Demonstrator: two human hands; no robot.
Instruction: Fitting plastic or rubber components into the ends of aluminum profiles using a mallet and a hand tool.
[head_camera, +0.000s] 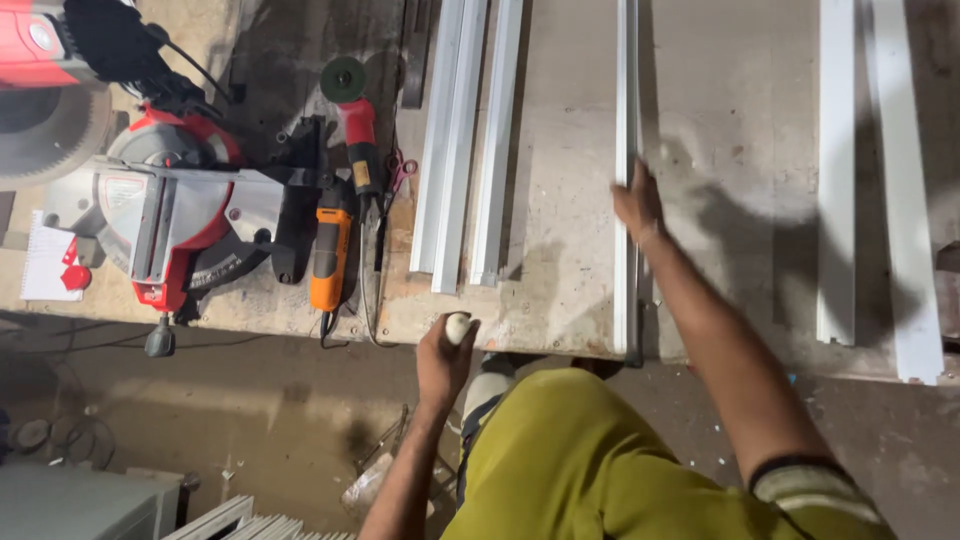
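Observation:
My right hand grips a long white metal profile that lies lengthwise across the worn workbench. My left hand rests at the bench's near edge, closed around a small pale rounded object; what it is I cannot tell. Below, my olive-yellow clothing fills the lower middle of the view.
Three more white profiles lie left of my hands, and two wider ones at the right. A red mitre saw, a red angle grinder and an orange power tool sit at the bench's left end. More stacked profiles lie on the floor.

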